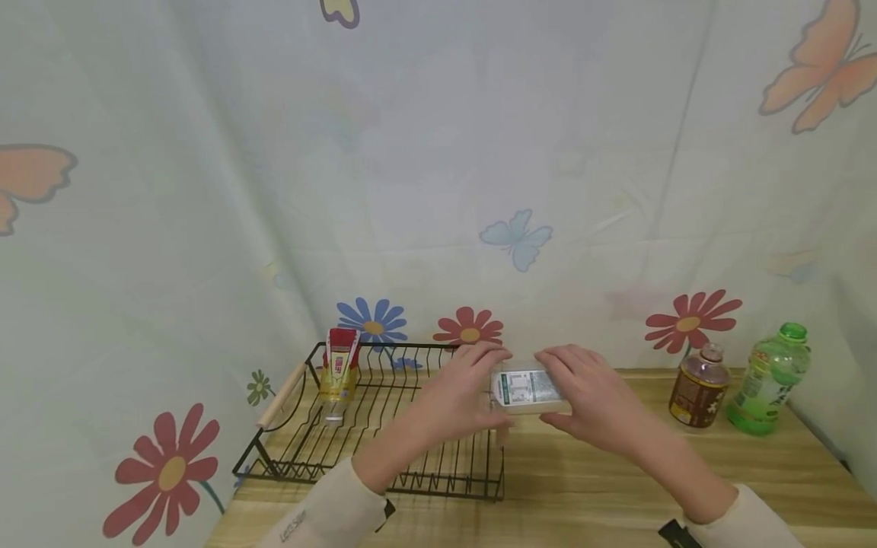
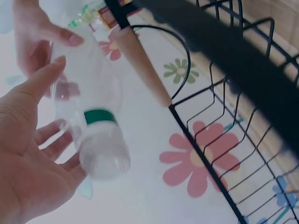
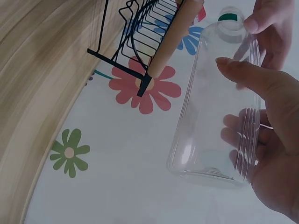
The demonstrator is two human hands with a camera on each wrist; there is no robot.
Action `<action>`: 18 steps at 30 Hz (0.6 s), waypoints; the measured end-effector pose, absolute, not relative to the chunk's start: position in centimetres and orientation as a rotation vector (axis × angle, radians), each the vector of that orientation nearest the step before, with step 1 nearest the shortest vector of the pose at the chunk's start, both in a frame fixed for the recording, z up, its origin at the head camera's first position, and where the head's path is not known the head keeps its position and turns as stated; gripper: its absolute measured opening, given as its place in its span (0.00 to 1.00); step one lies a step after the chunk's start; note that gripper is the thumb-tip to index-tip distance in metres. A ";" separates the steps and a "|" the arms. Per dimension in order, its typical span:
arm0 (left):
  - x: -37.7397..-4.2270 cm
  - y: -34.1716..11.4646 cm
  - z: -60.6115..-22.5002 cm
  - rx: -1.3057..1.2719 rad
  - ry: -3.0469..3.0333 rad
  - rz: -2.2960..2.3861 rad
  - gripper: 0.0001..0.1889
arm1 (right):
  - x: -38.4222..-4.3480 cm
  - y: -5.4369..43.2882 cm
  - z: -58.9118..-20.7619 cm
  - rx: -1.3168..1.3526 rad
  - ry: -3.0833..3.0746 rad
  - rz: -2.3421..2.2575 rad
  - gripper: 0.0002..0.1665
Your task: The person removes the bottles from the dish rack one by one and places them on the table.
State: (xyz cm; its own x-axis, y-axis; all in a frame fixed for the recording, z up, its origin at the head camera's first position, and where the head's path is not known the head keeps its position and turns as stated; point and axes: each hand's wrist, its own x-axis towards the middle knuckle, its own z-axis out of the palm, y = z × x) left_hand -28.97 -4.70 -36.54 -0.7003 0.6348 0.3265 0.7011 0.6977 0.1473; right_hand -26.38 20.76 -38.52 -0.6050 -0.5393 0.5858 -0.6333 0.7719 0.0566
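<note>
A clear plastic bottle (image 1: pixel 527 387) with a printed label lies sideways in the air, held between both hands. Its neck carries a green ring (image 2: pixel 99 116). My left hand (image 1: pixel 460 387) grips the neck end, thumb on one side and fingers on the other, over the right end of the black wire dish rack (image 1: pixel 438 484). The body end is in my right hand (image 1: pixel 594 396), whose thumb (image 3: pixel 240 70) lies across the near side while the fingers show through the clear plastic. Inside the rack, at its left, leans a clear bottle with a red and yellow label (image 1: pixel 339 377).
On the wooden table (image 1: pixel 582 487), to the right, stand a brown-labelled bottle (image 1: pixel 699 388) and a green bottle (image 1: pixel 767 380), both uncapped. The rack has a wooden handle (image 1: pixel 282 396) on its left side. A flowered curtain (image 1: pixel 425 152) hangs behind the table.
</note>
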 end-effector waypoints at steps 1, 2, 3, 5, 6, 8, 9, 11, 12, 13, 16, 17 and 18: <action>-28.9 -5.0 -36.3 -1.067 -2.657 -0.393 0.50 | -26.4 20.9 -38.4 0.869 -2.372 0.216 0.55; -28.7 -5.3 -36.0 -1.067 -2.660 -0.402 0.50 | -26.3 21.1 -38.4 0.864 -2.378 0.224 0.55; -28.6 -5.6 -35.8 -1.066 -2.665 -0.404 0.51 | -26.3 21.2 -38.3 0.859 -2.384 0.228 0.55; -28.4 -6.1 -35.4 -1.063 -2.677 -0.410 0.53 | -26.3 21.6 -38.1 0.852 -2.390 0.235 0.55; -28.3 -6.4 -35.3 -1.055 -2.683 -0.411 0.53 | -26.2 21.8 -38.0 0.852 -2.388 0.237 0.55; -28.2 -7.0 -35.1 -1.029 -2.702 -0.417 0.54 | -26.2 22.2 -37.8 0.861 -2.374 0.237 0.55; -28.2 -7.3 -35.0 -1.020 -2.707 -0.422 0.55 | -26.3 22.4 -37.8 0.868 -2.367 0.238 0.55; -28.3 -8.2 -35.0 -1.006 -2.704 -0.443 0.55 | -26.3 22.8 -37.7 0.880 -2.356 0.243 0.56; -28.3 -8.7 -35.0 -0.994 -2.701 -0.451 0.56 | -26.3 23.1 -37.6 0.880 -2.358 0.246 0.56; -28.4 -9.2 -35.1 -0.983 -2.698 -0.457 0.56 | -26.4 23.3 -37.6 0.879 -2.360 0.251 0.56; -28.5 -10.8 -35.2 -0.957 -2.679 -0.482 0.57 | -26.2 24.0 -37.4 0.866 -2.362 0.283 0.57; -28.5 -11.3 -35.2 -0.940 -2.678 -0.480 0.57 | -26.2 24.2 -37.3 0.859 -2.357 0.290 0.57; -28.5 -11.7 -35.2 -0.926 -2.680 -0.481 0.57 | -26.1 24.4 -37.1 0.855 -2.347 0.296 0.57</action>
